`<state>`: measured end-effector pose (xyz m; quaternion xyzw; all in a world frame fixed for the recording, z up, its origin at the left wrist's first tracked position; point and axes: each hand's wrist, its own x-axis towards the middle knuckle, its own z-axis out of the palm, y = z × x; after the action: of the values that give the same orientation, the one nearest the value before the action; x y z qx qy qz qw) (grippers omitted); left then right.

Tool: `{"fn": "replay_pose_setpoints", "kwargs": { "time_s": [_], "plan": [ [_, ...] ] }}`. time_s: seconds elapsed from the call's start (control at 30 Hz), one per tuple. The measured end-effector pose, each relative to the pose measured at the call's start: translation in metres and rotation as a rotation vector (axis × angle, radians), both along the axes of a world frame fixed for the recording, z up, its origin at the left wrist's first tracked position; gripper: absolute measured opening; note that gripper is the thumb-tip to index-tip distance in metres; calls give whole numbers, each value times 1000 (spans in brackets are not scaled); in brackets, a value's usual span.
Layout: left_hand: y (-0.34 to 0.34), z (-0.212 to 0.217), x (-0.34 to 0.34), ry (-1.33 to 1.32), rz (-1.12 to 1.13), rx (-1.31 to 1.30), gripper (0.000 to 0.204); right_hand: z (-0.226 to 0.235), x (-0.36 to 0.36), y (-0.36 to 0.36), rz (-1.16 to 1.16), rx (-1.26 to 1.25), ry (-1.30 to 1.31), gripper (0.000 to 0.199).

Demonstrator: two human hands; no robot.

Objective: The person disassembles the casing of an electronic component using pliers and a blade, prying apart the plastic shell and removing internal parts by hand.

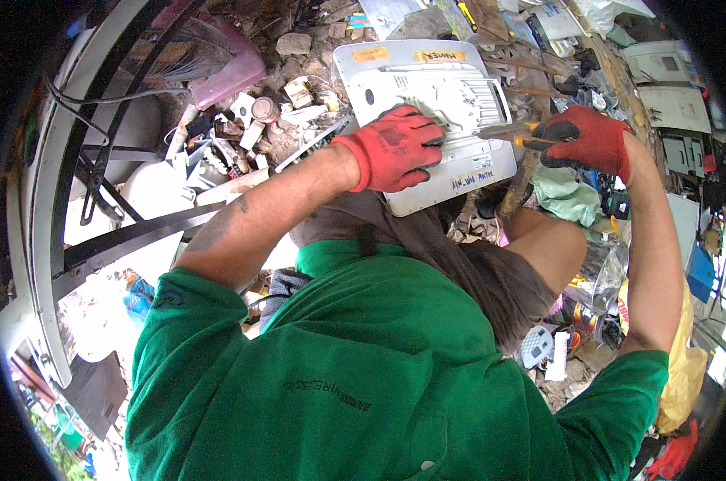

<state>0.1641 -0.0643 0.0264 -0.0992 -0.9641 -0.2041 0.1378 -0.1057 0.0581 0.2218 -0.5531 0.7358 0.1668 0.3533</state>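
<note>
Centrally, a white ribbed panel housing (427,112) rests on the person's lap above cluttered ground. Left hand (396,149), red-gloved, presses flat on its lower middle. Right hand (587,138) grips a yellow-handled screwdriver (513,133), tip at the housing's right edge.

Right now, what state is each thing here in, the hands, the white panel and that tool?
left hand: red-gloved, pressed flat on the panel.
right hand: red-gloved, fingers closed on the screwdriver.
white panel: lying back side up, ribbed housing showing.
screwdriver: held level, tip at the housing.
</note>
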Motion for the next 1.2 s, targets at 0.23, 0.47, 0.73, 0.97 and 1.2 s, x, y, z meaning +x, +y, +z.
{"fn": "replay_pose_setpoints", "kwargs": {
  "time_s": [0.23,0.47,0.73,0.97,1.2],
  "plan": [
    [0,2,0,-51,1,-21,30,-5,4,2,-77,12,-33,48],
    [1,3,2,-35,18,-30,30,-11,-1,2,-15,-10,74,49],
    [1,3,-1,-57,9,-22,31,-16,-14,-15,-34,12,94,46],
    [2,3,-1,-24,8,-18,31,-20,-23,-27,-6,13,129,54],
    [1,-1,-1,-4,11,-12,34,-20,-19,-42,-103,-2,0,47]
  ]
}}
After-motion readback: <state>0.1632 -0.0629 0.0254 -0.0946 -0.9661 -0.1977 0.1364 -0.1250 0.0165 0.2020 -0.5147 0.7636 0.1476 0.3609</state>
